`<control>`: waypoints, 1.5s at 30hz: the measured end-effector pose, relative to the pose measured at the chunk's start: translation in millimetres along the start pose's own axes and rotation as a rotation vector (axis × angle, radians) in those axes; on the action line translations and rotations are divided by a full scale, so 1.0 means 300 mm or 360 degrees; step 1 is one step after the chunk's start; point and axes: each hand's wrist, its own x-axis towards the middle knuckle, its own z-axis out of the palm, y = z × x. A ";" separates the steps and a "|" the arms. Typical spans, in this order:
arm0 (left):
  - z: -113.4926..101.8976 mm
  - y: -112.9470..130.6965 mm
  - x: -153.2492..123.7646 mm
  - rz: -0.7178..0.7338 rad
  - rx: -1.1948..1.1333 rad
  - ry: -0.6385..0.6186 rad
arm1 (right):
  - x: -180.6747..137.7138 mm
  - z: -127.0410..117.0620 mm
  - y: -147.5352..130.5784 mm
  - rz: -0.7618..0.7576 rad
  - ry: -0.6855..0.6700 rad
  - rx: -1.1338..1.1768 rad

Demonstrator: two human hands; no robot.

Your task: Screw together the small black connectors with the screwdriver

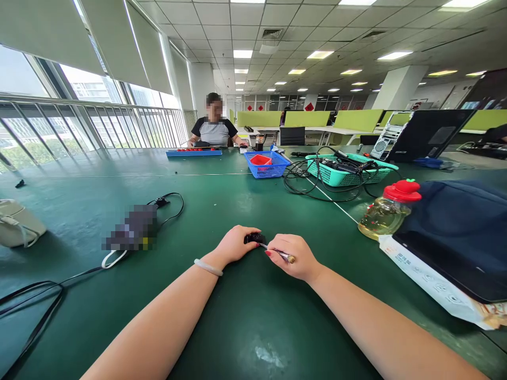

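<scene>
A small black piece (254, 238), too small to name, lies between the thumb and fingers of my left hand (236, 244) near the middle of the green table. My right hand (292, 254) is closed around a thin metal screwdriver-like tool (284, 256) with a brass-coloured end. Its tip points left and meets or nearly meets the black piece; contact is too small to tell. A pale bracelet (208, 267) circles my left wrist.
A bottle with a red lid (386, 208) and a dark bag (455, 232) stand right. Further back are a blue basket (267, 168) and a green basket (336, 177) with tangled cables. A pixelated object (132, 229) with cords lies left. A person (214, 129) sits across.
</scene>
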 end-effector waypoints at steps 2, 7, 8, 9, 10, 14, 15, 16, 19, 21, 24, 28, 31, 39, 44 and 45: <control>0.002 -0.002 0.001 0.0010 -0.0007 0.0002 | -0.001 0.001 0.000 -0.0009 -0.0004 -0.0038; 0.006 -0.007 0.000 0.0030 -0.0005 0.0021 | -0.001 0.007 -0.006 -0.0087 0.0018 -0.0104; 0.006 -0.007 -0.001 0.0030 -0.0003 0.0020 | 0.000 0.008 -0.008 -0.0104 0.0019 -0.0118; 0.006 -0.008 -0.002 0.0028 -0.0002 0.0018 | 0.001 0.010 -0.010 -0.0117 0.0020 -0.0135; 0.006 -0.008 -0.003 0.0027 -0.0001 0.0016 | 0.001 0.012 -0.012 -0.0129 0.0015 -0.0155; 0.002 -0.005 -0.004 0.0023 0.0013 0.0019 | 0.001 0.012 -0.015 -0.0151 -0.0032 -0.0251; 0.000 -0.003 -0.005 0.0025 0.0013 0.0018 | 0.001 0.011 -0.015 -0.0149 -0.0051 -0.0275; -0.001 -0.002 -0.005 0.0026 0.0012 0.0016 | 0.001 0.010 -0.014 -0.0146 -0.0070 -0.0296; -0.002 0.002 -0.004 0.0018 0.0012 0.0015 | 0.001 0.012 -0.016 -0.0125 -0.0120 -0.0361; -0.003 0.003 -0.003 0.0010 0.0016 0.0021 | 0.001 0.023 -0.026 -0.0110 -0.0165 -0.0422; -0.003 0.000 0.000 -0.0014 0.0032 0.0035 | -0.004 0.058 -0.052 -0.0131 -0.0328 -0.0524; -0.005 -0.003 0.003 -0.0054 0.0029 0.0047 | -0.008 0.096 -0.076 -0.0164 -0.0539 -0.0597; -0.006 -0.003 0.005 -0.0047 0.0006 0.0032 | -0.004 0.083 -0.069 -0.0128 -0.0498 -0.0568; -0.006 -0.005 0.004 -0.0020 -0.0037 0.0034 | 0.008 0.008 -0.031 -0.0008 -0.0238 -0.0311; -0.001 -0.010 0.005 -0.0028 -0.0011 0.0051 | 0.004 0.022 -0.030 -0.0060 -0.0185 -0.0363; 0.000 -0.011 0.006 -0.0025 -0.0014 0.0049 | 0.002 0.025 -0.030 -0.0068 -0.0180 -0.0373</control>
